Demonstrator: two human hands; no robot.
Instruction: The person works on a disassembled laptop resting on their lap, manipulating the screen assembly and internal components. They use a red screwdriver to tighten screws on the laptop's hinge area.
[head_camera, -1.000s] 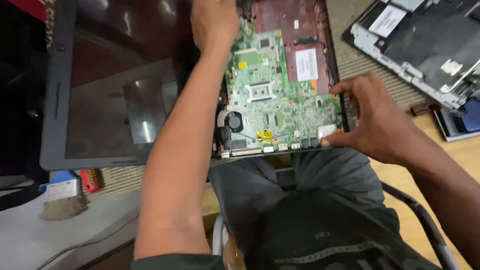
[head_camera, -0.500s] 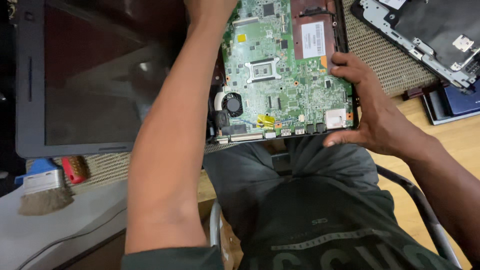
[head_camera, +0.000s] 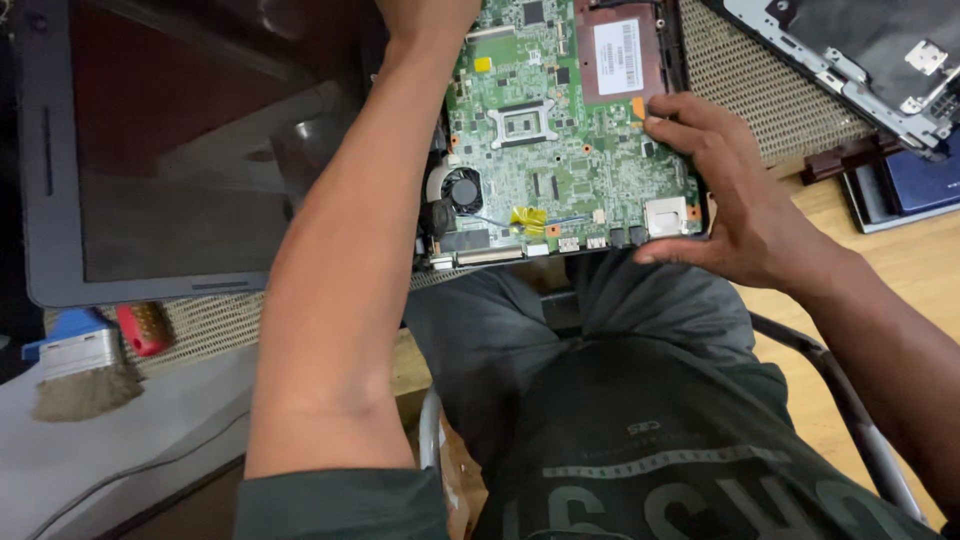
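Note:
An opened laptop lies in front of me, its green circuit board (head_camera: 560, 150) exposed inside a dark red lower case (head_camera: 672, 50). The dark screen panel (head_camera: 190, 150) is folded flat to the left. My right hand (head_camera: 735, 200) grips the right near edge of the case, thumb under the front, fingers on the board's rim. My left hand (head_camera: 425, 18) reaches over the board's far left part; its fingers are cut off by the top of the frame, so what they hold is hidden.
A woven mat (head_camera: 740, 90) lies under the laptop on the wooden table (head_camera: 900, 270). Another dismantled laptop shell (head_camera: 860, 50) and a blue flat device (head_camera: 915, 185) sit at right. A paint brush (head_camera: 80, 365) and a red-handled tool (head_camera: 145, 328) lie at left.
The view has shifted down and nearer, so the laptop sits higher in frame. My right hand slid along the right edge toward the front corner. My left arm stays stretched over the board.

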